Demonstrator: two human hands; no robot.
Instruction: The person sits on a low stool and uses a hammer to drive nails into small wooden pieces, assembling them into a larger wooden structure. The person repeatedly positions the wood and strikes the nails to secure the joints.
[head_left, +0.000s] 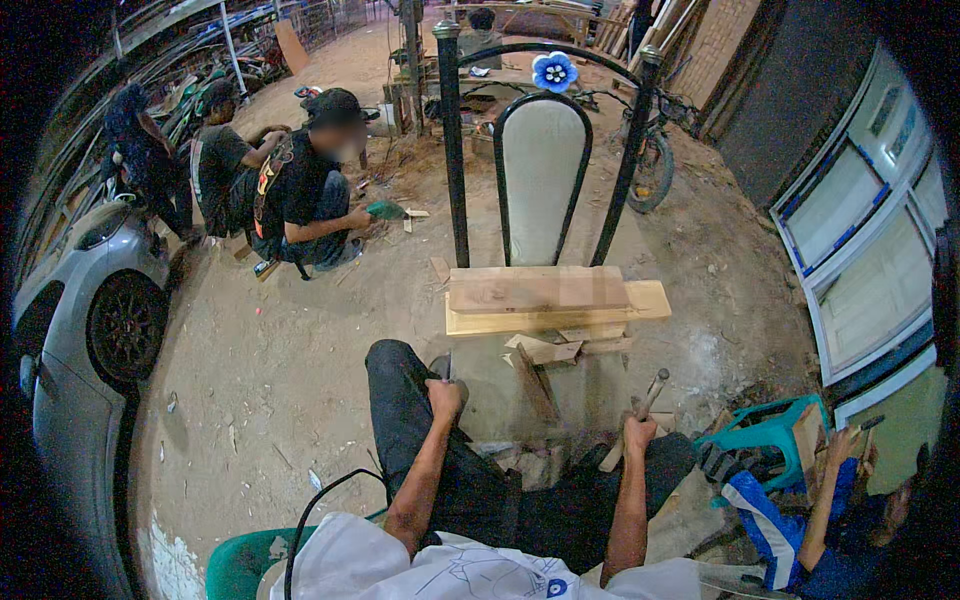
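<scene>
My left hand (443, 398) is closed beside my left knee; a thin dark shape shows just above it, but what the fingers hold is unclear. Above my right thigh, my right hand (638, 434) grips a wooden-handled tool (655, 389), whose grey end points up and away; its exact kind cannot be made out. In front of me stands a black metal chair (455, 150) with a pale padded back and a blue flower ornament. Two stacked boards (540, 290) lie across in front of its backrest. Several wood offcuts (545, 348) lie on the near side of the boards.
At right, close by, another person's hand (845, 440) holds a tool beside a teal plastic stool (770, 430). Several people are at the left, one (300, 190) squatting with a green tool. A grey car (75, 400), leaning window frames (860, 220) and a bicycle (652, 165) flank the dirt ground.
</scene>
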